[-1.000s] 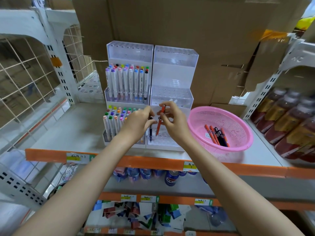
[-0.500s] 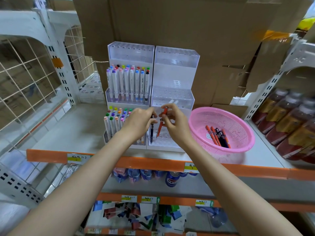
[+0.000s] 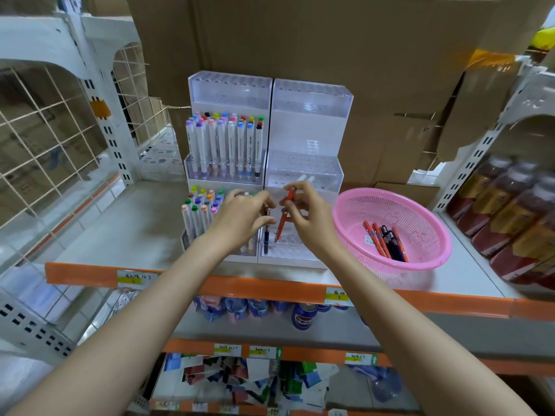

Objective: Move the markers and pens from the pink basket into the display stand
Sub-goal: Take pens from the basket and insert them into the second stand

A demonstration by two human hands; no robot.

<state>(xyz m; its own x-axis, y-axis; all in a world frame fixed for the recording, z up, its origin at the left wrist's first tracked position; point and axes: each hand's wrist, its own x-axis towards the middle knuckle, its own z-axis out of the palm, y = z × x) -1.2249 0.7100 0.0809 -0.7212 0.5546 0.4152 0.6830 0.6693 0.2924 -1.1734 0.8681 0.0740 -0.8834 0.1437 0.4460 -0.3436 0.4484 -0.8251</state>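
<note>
Right hand (image 3: 309, 219) grip pinches the orange pen (image 3: 281, 225), tip down in the display stand's (image 3: 310, 115) front-right tier | left hand (image 3: 240, 217) grip pinches a dark pen (image 3: 266, 240) just beside it | spare pens (image 3: 384, 241) lie in the pink basket (image 3: 390, 198), right of the stand

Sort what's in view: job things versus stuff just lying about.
Job: basket and its pens; stand; orange pen gripped by the right hand; dark pen pinched by the left hand.
Lying about: bottles; cardboard boxes; cans; wire rack.
</note>
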